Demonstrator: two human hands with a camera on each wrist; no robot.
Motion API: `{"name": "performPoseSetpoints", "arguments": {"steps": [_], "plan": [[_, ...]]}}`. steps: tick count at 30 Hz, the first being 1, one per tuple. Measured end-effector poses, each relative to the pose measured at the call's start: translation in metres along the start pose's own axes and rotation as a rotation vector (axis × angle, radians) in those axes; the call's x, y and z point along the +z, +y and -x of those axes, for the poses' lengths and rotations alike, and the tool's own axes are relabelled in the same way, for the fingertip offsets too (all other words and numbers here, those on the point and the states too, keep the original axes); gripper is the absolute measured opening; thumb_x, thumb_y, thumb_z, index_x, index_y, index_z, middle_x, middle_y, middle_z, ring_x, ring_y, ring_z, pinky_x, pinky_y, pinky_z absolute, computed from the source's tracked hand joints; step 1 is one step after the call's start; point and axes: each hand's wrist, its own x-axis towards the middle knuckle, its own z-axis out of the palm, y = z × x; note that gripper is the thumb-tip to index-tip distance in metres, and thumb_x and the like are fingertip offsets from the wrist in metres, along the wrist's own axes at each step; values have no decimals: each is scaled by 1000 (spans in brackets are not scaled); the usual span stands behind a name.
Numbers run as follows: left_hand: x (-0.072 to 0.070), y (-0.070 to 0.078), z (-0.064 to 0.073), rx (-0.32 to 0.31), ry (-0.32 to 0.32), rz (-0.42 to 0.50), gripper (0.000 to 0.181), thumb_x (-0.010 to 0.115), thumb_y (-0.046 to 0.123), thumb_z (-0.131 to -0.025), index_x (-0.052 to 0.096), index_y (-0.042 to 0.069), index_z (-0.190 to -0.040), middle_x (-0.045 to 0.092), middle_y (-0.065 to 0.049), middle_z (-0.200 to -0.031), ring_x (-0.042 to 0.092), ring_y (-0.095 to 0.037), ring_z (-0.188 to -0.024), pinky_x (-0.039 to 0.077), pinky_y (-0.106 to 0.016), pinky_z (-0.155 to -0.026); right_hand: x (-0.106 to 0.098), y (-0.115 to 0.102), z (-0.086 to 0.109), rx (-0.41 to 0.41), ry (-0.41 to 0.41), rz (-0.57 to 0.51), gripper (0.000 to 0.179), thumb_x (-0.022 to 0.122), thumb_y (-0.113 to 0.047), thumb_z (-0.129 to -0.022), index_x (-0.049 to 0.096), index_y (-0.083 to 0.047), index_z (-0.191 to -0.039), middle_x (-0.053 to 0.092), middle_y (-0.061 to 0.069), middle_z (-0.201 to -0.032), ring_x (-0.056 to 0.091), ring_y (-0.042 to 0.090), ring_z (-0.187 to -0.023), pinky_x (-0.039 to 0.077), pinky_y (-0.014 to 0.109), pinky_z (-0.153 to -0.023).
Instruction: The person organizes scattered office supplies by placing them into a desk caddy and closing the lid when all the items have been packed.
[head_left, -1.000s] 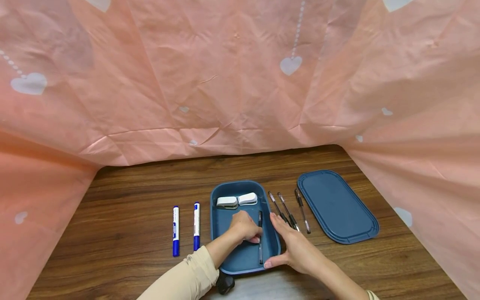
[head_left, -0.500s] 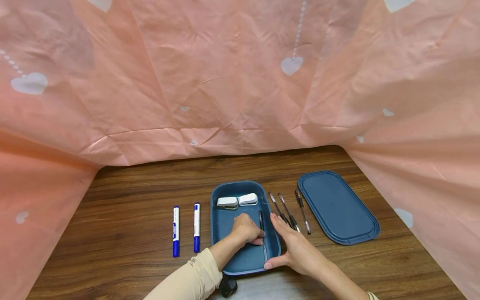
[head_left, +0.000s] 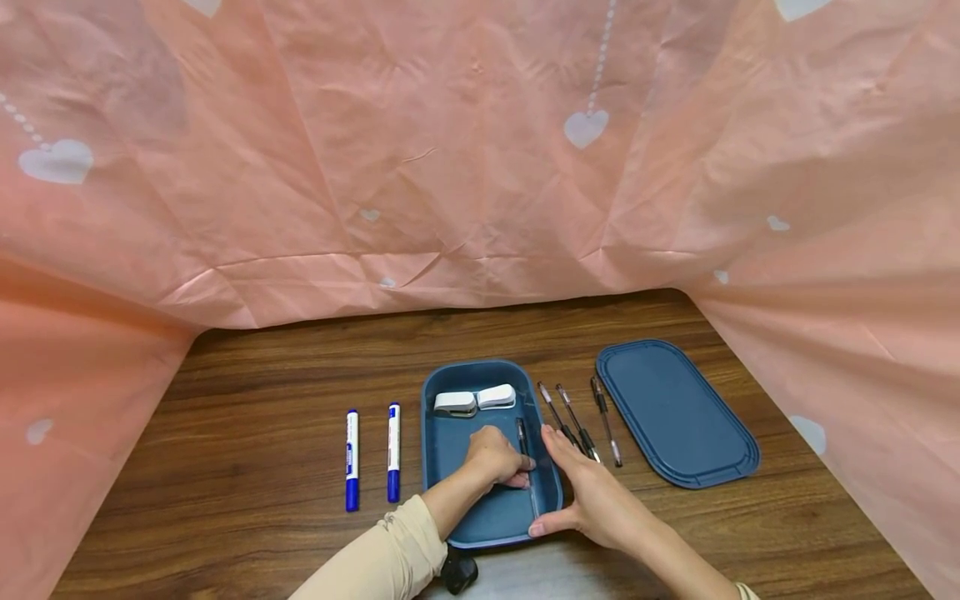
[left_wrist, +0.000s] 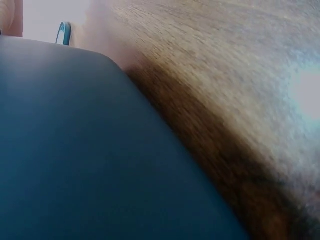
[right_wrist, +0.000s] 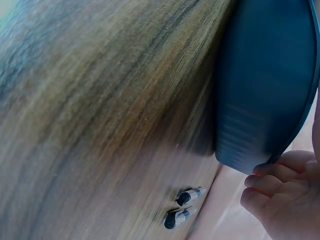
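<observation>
The blue plastic box [head_left: 495, 533] stands in the middle of the table in the head view. Inside it, my left hand [head_left: 497, 458] pinches a gel pen [head_left: 522, 430] with a black end and clear barrel, lying along the right wall. My fingers cover the pen's middle. My right hand [head_left: 588, 492] rests against the box's right side, fingers straight along the wall and thumb at the near right corner. In the right wrist view, fingertips [right_wrist: 260, 172] touch the rim. Two white staplers [head_left: 455, 402] lie end to end at the far side of the box.
Several black-and-clear pens [head_left: 577, 423] lie right of the box, beside the blue lid [head_left: 678, 412]. Two markers with blue caps [head_left: 352, 458] lie to its left. A small black object [head_left: 459, 573] is under the left forearm. Pink cloth [head_left: 472, 167] encloses the wooden table.
My left hand has moved slightly right with the pen, bringing it closer to the box's right wall. The right hand stays at the same corner.
</observation>
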Motion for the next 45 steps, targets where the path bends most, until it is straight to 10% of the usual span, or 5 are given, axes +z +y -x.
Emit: {"name": "performPoseSetpoints", "arguments": {"steps": [28,45], "plan": [[-32,5,2,29,-12,19,19,80,12,-76,71,1,-64,64,-3,-47,58,-4,-37,51,-17,-45,2,-1,-1,-2,16,6,117,82,-52,-63,26,2,-151,27,20,-157,31,39,-143,36,52,-109],[-75,0,10,23,-70,125,21,77,16,-81,73,-5,-80,68,-3,-55,62,-2,-45,52,-15,-50,1,-3,0,20,18,25,117,82,-53,-63,27,1,-151,29,18,-157,33,39,-142,36,53,-109]]}}
